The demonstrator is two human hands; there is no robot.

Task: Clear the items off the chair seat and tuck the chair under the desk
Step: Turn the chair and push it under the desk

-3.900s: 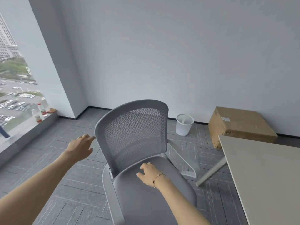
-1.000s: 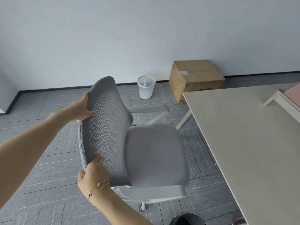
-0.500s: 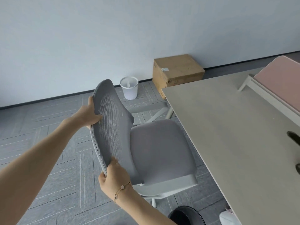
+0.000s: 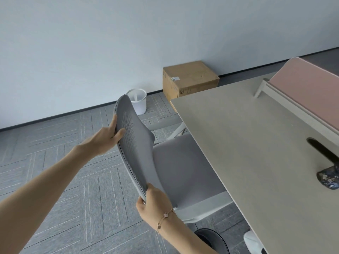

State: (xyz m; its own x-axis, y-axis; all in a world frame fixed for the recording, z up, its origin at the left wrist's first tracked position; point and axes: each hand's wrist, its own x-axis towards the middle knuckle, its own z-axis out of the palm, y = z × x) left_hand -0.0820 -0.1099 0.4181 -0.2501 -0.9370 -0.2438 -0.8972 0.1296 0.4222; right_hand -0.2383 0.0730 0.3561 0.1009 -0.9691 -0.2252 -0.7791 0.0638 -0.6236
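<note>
The grey mesh office chair (image 4: pixel 139 154) faces the beige desk (image 4: pixel 256 162), and its bare seat (image 4: pixel 185 171) reaches partly under the desk's left edge. My left hand (image 4: pixel 105 138) grips the far edge of the backrest, thumb on the front and fingers behind. My right hand (image 4: pixel 152 204) grips the near lower edge of the backrest. Nothing lies on the seat.
A white waste bin (image 4: pixel 137 100) and a cardboard box (image 4: pixel 189 79) stand by the wall. A pink divider panel (image 4: pixel 308 85) and a dark patterned object (image 4: pixel 328 178) are on the desk. A black bin (image 4: pixel 212 239) stands on the grey carpet near me.
The chair was turned from facing me to facing the desk and has rolled right, its seat now partly under the desk edge. Both hands moved from reaching to gripping the backrest.
</note>
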